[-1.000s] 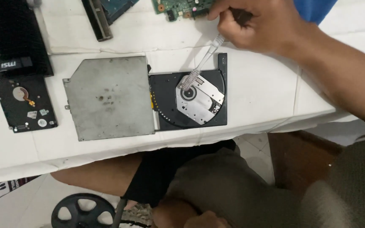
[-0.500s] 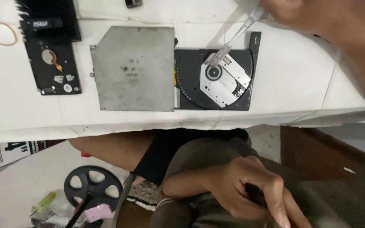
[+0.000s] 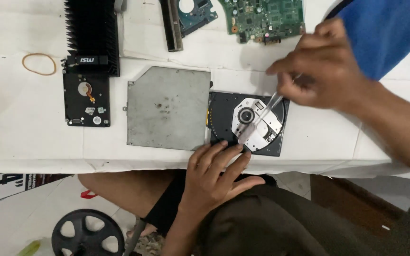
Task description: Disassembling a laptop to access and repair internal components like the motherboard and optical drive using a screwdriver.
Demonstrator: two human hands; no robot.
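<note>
While opened, black optical drive (image 3: 247, 124).

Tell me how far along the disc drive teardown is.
Done: the grey metal cover lies off beside the opened disc drive. In hand: the right hand works tweezers over the drive's metal centre plate while the left hand steadies its front edge. Left: the centre plate and spindle hub sit in place.

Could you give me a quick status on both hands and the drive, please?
Right hand holds tweezers over optical drive tray. Left hand steadies tray's near edge. Grey metal cover alongside; nothing blocking.
</note>
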